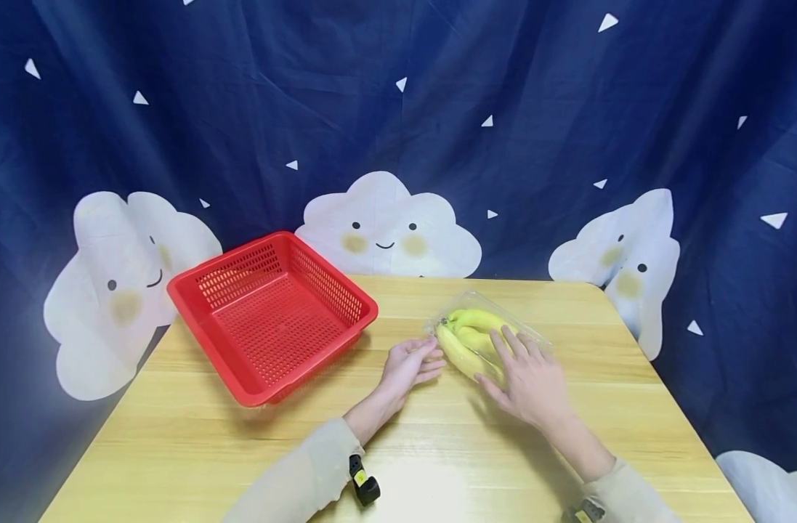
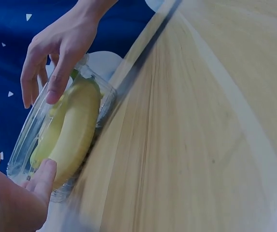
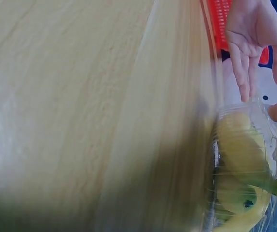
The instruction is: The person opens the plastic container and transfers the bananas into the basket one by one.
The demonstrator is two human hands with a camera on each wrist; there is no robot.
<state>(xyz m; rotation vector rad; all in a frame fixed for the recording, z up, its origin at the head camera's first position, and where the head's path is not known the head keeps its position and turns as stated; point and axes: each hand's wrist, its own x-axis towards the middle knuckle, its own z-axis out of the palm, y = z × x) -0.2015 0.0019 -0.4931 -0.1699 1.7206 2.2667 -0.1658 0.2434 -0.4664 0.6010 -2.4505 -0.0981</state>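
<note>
Several yellow bananas [image 1: 460, 353] lie in a clear plastic box [image 1: 471, 296] on the table, right of centre in the head view. By the left end of the box is my left hand [image 1: 409, 365], its fingers extended and its fingertips close to the box wall; the head view does not settle contact. My right hand [image 1: 532, 381] reaches over the right part of the box with fingers spread. In the left wrist view, the right hand [image 2: 63, 48] is at the box's far end, with the bananas [image 2: 75, 128] showing through the plastic. Some right fingers are cut off in the right wrist view.
A red perforated plastic basket [image 1: 274, 327] stands on the left of the wooden table [image 1: 385, 450]. Behind the table hangs a dark blue curtain [image 1: 346, 87] with white cloud faces, close to the table's far edge.
</note>
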